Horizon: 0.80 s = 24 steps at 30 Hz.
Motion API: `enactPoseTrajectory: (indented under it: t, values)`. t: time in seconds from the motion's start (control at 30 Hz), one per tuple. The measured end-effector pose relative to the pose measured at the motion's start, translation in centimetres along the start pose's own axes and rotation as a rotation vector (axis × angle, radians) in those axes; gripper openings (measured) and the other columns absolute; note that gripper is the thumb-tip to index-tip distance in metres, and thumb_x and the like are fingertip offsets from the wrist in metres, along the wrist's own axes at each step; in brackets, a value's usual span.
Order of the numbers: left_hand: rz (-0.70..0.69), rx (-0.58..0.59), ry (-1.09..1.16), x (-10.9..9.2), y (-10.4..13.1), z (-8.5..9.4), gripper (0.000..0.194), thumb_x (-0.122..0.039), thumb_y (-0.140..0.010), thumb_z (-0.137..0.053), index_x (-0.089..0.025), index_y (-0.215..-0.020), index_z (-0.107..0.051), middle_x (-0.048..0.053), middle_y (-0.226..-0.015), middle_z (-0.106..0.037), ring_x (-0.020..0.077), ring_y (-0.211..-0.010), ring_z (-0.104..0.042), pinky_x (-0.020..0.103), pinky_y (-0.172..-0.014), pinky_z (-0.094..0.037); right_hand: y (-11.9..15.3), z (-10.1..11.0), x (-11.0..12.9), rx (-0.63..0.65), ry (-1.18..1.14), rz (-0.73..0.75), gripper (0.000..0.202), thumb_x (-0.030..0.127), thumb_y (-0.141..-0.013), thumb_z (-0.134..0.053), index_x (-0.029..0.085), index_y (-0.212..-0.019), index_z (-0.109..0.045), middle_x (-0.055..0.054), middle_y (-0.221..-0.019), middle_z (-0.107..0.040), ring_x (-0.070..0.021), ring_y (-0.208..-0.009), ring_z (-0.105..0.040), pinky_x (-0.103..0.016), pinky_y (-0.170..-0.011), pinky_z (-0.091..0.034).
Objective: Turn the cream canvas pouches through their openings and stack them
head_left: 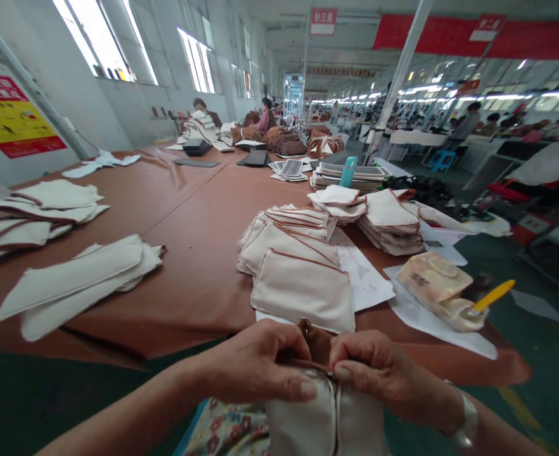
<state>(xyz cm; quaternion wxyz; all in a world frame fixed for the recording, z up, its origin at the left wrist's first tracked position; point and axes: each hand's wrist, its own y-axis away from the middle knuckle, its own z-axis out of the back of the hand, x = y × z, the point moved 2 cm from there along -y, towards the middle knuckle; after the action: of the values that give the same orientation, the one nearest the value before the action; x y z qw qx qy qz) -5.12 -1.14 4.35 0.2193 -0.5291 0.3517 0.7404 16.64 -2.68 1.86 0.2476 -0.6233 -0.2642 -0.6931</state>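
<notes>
Close to my body, just off the table's front edge, I hold a cream fabric pouch (303,418) with brown lining and a dark seam down its front. My left hand (260,361) grips its upper edge from the left, thumb lying on the cream outside and fingers curled in at the brown lining. Pinched at the top of the seam, my right hand (369,364) has its thumb and forefinger on the brown edge. Directly beyond my hands lies a fanned stack of cream pieces with brown edging (303,285).
The brown-covered table (189,221) spreads ahead. Long cream pieces (84,278) lie at left. On the right are a stack of cream panels (388,218), a turquoise object (348,171) and a stained plastic container (434,278) with a yellow-handled tool (495,296). People work farther back.
</notes>
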Motion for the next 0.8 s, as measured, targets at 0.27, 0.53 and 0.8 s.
enactPoseTrajectory:
  t: [0.27,0.53,0.8]
  values:
    - [0.163,-0.045,0.345,0.6,-1.1,-1.1,0.021,-0.026,-0.070,-0.061,-0.009,-0.077,-0.072,-0.002,-0.058,-0.049,0.0091,-0.051,-0.033,0.023,-0.047,-0.022,-0.1,0.0,0.1,0.007,-0.052,-0.023,0.032,0.042,-0.089,-0.062,0.013,-0.077,-0.057,0.001,-0.072,-0.046,-0.0114,-0.066,-0.035,-0.023,-0.057,-0.026]
    - [0.232,-0.145,0.440,1.3,-1.9,-2.0,0.018,-0.024,-0.059,-0.066,-0.008,-0.067,-0.073,-0.003,-0.050,-0.046,0.0088,-0.047,-0.032,0.024,-0.047,-0.025,-0.3,-0.5,-0.2,-0.042,0.040,-0.025,0.021,0.028,-0.088,-0.062,0.013,-0.074,-0.058,0.000,-0.070,-0.051,-0.0121,-0.065,-0.040,-0.023,-0.056,-0.029]
    - [0.060,-0.203,0.329,0.7,-1.1,-3.1,0.015,-0.016,-0.056,-0.056,-0.010,-0.062,-0.068,-0.003,-0.049,-0.047,0.0079,-0.045,-0.032,0.022,-0.042,-0.020,-0.2,-0.6,0.2,-0.001,-0.094,-0.029,0.025,0.034,-0.086,-0.066,0.012,-0.075,-0.060,-0.001,-0.070,-0.050,-0.0121,-0.065,-0.038,-0.024,-0.056,-0.027]
